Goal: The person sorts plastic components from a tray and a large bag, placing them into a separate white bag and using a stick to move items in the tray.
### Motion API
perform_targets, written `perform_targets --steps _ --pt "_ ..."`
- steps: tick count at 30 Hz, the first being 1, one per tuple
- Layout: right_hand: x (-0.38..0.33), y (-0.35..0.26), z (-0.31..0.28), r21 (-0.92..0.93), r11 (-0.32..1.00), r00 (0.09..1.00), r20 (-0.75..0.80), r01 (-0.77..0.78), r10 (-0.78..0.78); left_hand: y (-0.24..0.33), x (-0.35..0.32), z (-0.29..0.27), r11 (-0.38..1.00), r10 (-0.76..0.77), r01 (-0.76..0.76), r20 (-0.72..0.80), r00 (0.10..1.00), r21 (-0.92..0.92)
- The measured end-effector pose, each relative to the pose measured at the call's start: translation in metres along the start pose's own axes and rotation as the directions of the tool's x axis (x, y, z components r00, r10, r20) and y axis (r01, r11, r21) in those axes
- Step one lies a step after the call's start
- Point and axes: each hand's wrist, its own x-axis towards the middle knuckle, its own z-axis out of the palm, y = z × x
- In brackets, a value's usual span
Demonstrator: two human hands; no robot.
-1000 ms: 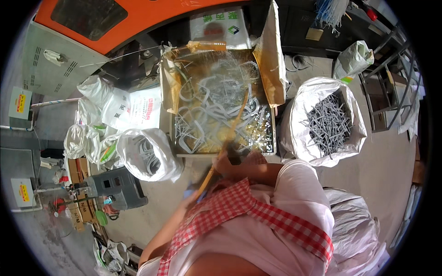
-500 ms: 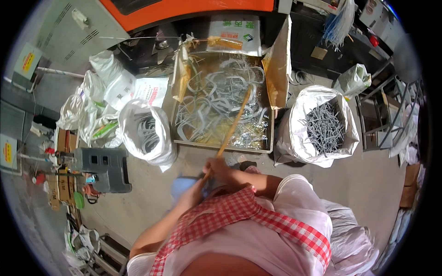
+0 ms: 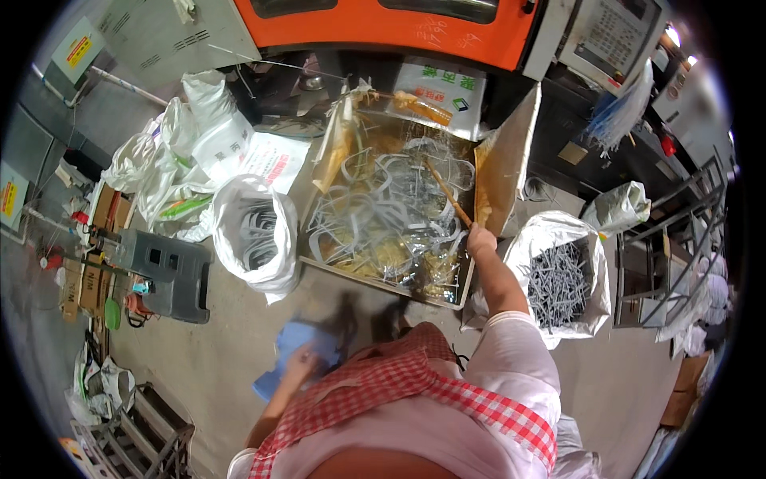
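Observation:
My right hand (image 3: 481,238) is closed around the near end of a wooden stick (image 3: 449,191). The stick's far end reaches in among translucent, pale curved plastic pieces (image 3: 383,191), which lie tangled in a wide shallow box (image 3: 383,286) with what looks like water in it. My left hand (image 3: 300,365) is low on the left, over a blue stool-like object (image 3: 291,345); its fingers are too blurred to read, and whether it touches the blue thing is unclear.
Left of the box stands a white sack (image 3: 275,275) of grey curved pieces; to the right, another sack (image 3: 597,299) holds grey stick-like pieces. An orange machine (image 3: 391,36) spans the back. A dark grey plastic stool (image 3: 171,275) and a metal rack (image 3: 678,283) stand at the sides.
My left hand has let go of the stick and moved down left beside the blue object. My right hand has carried the stick right and forward to the box's right edge. The view has shifted.

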Motion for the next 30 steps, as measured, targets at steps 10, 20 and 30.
perform_targets --steps 10,20,30 --pt "0.071 -0.070 -0.032 -0.343 0.883 0.945 0.181 0.319 -0.271 0.045 -0.009 0.008 0.981 -0.179 0.175 -0.050 0.983 -0.079" --pt "0.007 -0.016 -0.038 -0.225 0.904 0.928 0.178 0.363 -0.328 0.236 0.015 -0.066 0.599 0.466 -0.325 -0.012 0.885 -0.732" --pt "-0.132 0.115 0.053 0.306 0.930 0.976 0.012 0.205 -0.219 0.366 -0.036 -0.066 -0.034 0.971 -0.335 0.048 -0.234 -0.942"
